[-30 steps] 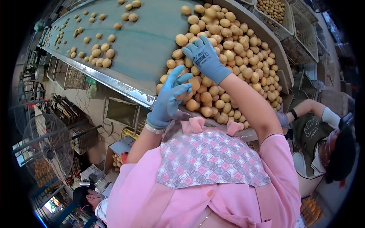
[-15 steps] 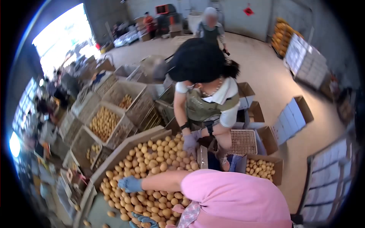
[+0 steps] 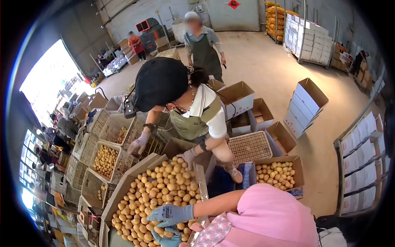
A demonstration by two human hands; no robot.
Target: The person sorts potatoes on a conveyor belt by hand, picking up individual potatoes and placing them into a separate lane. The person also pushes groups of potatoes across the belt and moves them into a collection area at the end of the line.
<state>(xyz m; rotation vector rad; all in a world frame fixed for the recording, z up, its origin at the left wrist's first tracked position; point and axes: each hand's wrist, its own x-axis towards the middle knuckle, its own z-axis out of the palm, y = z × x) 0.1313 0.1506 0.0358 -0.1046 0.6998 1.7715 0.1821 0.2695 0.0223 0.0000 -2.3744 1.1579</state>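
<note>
Both my gloved hands are at the heap of round yellow-brown potatoes (image 3: 164, 185) in a sloping bin. My right hand (image 3: 170, 214), in a blue-grey glove, reaches in from the right and lies over the potatoes, fingers extended and thumb apart. Just below it, my left hand (image 3: 169, 238), in a blue glove, curls around a potato (image 3: 168, 234); its wrist is hidden at the bottom edge. Across the bin, a co-worker in a black cap (image 3: 160, 84) has one gloved hand (image 3: 189, 158) at the potatoes' edge and the other (image 3: 139, 144) over the bin's outer side.
An open carton of potatoes (image 3: 275, 175) stands to the right, beside an upturned-looking plastic crate (image 3: 250, 147) and open boxes (image 3: 238, 96). Plastic crates with potatoes (image 3: 105, 160) stand at left. Another person (image 3: 203, 51) stands behind. Stacked cartons (image 3: 362, 173) line the right.
The view has shifted and tilted up. My right hand has drawn back toward my left. The co-worker's one hand has moved out over the bin's side, and the person behind is nearer.
</note>
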